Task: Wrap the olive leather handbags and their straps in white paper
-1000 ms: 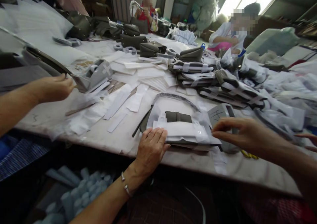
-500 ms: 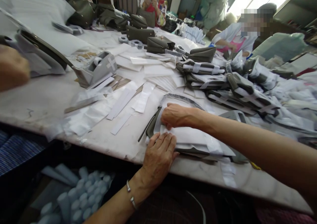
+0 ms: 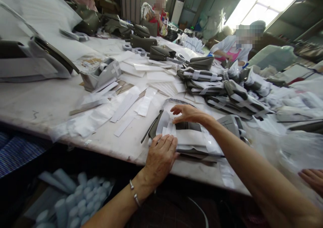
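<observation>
A dark olive bag (image 3: 154,127) lies on its side near the table's front edge, with white paper (image 3: 189,137) and clear film over it. My left hand (image 3: 161,155), with a silver bangle at the wrist, lies flat on the bag's near left part, fingers stretched over the white wrapping. Above the bag's upper left, my right hand (image 3: 185,113) is raised a little, its thumb and fingers curved apart. A translucent strip (image 3: 171,128) stands up from the bag between the two hands. The bag's handle (image 3: 168,103), wrapped in film, arches behind my right hand.
White card strips (image 3: 124,105) and a grey holder (image 3: 101,75) lie to the left. Several wrapped bags (image 3: 202,83) are piled at the back right. A co-worker's hand (image 3: 313,179) rests at the right edge. Light rolls (image 3: 80,201) fill a container below the table.
My right hand has lifted slightly and its fingers have opened, uncovering the dark bag and the strip. The blurred hand at the far left is gone; another hand now shows at the right.
</observation>
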A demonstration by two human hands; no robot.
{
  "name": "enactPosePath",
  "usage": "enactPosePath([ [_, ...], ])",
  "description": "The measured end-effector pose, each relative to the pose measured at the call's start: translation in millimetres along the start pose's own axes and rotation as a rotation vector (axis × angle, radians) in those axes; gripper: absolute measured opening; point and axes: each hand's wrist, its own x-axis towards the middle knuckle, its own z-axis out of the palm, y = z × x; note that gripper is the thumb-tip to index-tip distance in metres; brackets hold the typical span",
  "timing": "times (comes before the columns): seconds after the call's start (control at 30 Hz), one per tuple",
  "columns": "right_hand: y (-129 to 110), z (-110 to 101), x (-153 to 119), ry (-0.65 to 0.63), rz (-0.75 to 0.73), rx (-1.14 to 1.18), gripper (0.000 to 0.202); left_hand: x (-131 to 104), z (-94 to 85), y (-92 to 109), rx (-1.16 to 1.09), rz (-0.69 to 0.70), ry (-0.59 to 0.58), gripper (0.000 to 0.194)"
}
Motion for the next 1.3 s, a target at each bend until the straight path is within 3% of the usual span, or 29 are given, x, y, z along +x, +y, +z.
enactPosePath([
  [0.13, 9.3, 24.4, -6.6, -0.010, 0.047, 0.168, 0.046, 1.2, -0.9, -0.3, 0.004, -0.007, -0.028, 0.038],
  [0.27, 4.1, 31.2, -14.4, 0.025, 0.032, 0.269, 0.027, -6.2, -12.2, 3.5, 0.007, 0.003, -0.047, 0.038],
  [0.4, -24.3, 33.3, -34.8, 0.018, 0.006, 0.143, 0.028, -22.9, -30.4, 7.2, 0.008, 0.021, -0.058, 0.035],
  [0.53, -47.8, 54.8, -54.8, 0.148, -0.005, -0.038, 0.045, -30.7, -40.1, 5.4, -0.015, 0.011, -0.084, 0.037],
  [0.67, -46.3, 75.5, -58.6, 0.246, 0.005, 0.008, 0.036, -27.9, -39.8, 1.1, -0.048, 0.010, -0.098, 0.039],
  [0.93, -42.1, 81.2, -62.8, 0.229, 0.046, 0.080, 0.029, -36.6, -49.8, -2.6, -0.107, 0.115, -0.102, 0.039],
  [1.03, -40.2, 85.9, -63.6, 0.246, 0.048, 0.078, 0.030, -29.2, -65.0, -21.8, -0.111, 0.091, -0.046, 0.031],
  [1.13, -38.8, 87.4, -63.6, 0.255, 0.073, 0.109, 0.029, -14.1, -81.1, -61.4, 0.052, -0.102, 0.034, 0.016],
  [1.2, -39.2, 87.3, -63.9, 0.272, 0.092, 0.120, 0.028, -4.8, -87.8, -90.9, 0.238, -0.258, -0.037, 0.010],
  [1.3, -40.9, 87.8, -64.5, 0.293, 0.080, 0.116, 0.028, 3.7, -89.8, -123.6, 0.442, -0.396, -0.213, 0.018],
])
